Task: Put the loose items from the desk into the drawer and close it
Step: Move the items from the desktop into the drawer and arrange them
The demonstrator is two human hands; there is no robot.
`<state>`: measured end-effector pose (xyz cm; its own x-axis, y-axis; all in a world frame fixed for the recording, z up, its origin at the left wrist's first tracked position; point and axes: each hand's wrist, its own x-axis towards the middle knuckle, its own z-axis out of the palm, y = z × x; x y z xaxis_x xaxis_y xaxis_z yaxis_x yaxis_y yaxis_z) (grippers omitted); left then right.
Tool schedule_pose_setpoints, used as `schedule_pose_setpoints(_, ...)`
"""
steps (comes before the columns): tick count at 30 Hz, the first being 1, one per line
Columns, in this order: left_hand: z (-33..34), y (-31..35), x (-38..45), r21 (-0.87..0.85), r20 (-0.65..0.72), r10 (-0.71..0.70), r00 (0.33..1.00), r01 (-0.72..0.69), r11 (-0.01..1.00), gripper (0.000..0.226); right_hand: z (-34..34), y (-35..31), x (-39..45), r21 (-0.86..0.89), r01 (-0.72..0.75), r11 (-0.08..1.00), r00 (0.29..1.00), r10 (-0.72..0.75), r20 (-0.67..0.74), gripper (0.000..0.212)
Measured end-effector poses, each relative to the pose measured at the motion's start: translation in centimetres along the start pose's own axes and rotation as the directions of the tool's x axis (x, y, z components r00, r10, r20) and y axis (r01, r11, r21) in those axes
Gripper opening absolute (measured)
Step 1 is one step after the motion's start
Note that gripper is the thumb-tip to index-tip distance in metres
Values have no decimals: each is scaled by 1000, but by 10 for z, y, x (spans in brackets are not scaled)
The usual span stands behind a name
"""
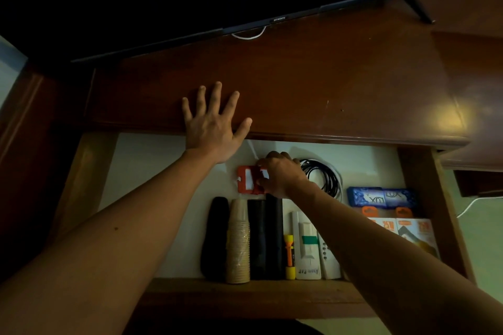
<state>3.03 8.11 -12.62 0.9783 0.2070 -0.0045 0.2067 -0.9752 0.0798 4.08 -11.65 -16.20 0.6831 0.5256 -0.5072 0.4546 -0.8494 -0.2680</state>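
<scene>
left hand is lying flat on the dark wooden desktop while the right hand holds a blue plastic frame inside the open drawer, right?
Not quite: the flat plastic frame is red-orange, not blue, as the head view shows. The rest holds: the left hand lies flat with fingers spread on the dark wooden desktop, while the right hand holds the frame inside the open white-lined wooden drawer.

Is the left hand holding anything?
No, the left hand lies flat with fingers spread on the desk top, holding nothing.
</scene>
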Motion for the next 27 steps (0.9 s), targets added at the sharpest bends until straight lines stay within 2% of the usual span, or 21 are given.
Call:
schedule_pose_setpoints(7, -3, 1, -2, 5, 34, 2, 999, -3, 1000, 77, -1, -3, -7, 52, 3, 999, 1000, -2, -12, 50)
schedule_pose_setpoints(11, -12, 1, 0, -13, 132, -8, 991, 10, 1000, 76, -2, -3, -18, 67, 15, 998, 999, -12, -50, 55)
schedule_pose_setpoints(15, -24, 3, -7, -115, 220, -23, 975, 50, 992, 73, -6, 3, -36, 117, 46, 992, 998, -41, -47, 62)
schedule_pose_setpoints(18, -29, 5, -30, -167, 231, -13, 973, 53, 985, 70, -5, 9, -53, 192, 56, 980, 995, -39, -95, 56)
schedule_pose_setpoints(21, -31, 9, -66, -185, 244, 12, 970, 35, 982, 71, 0, 15, -74, 297, 24, 954, 985, 29, -172, 49)
schedule_pose_setpoints(27, -21, 17, -155, -205, 299, 87, 950, -25, 978, 61, 26, 25, -130, 336, -2, 942, 972, 81, -222, 49)
